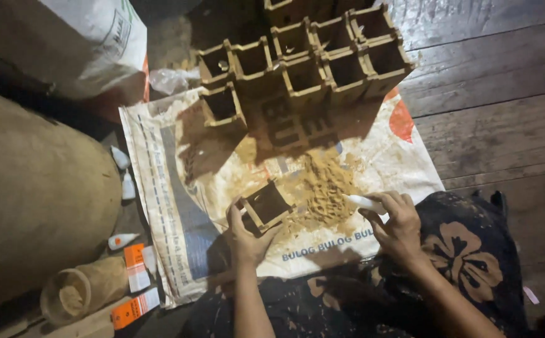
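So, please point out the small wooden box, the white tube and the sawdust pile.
small wooden box (pixel 266 205), head view, its open inside.
white tube (pixel 365 202), head view, its body.
sawdust pile (pixel 325 184), head view, its middle.

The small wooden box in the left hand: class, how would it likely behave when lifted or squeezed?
The small wooden box probably stays stiff: its walls look like flat boards. It seems light, since the left hand holds it alone. Its joints may be fragile if the right hand holds a glue tube.

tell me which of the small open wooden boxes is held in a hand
The lone small brown wooden box at the sawdust pile's near edge, gripped by the left hand. All the others stand untouched in a joined stack farther back on the printed sack.
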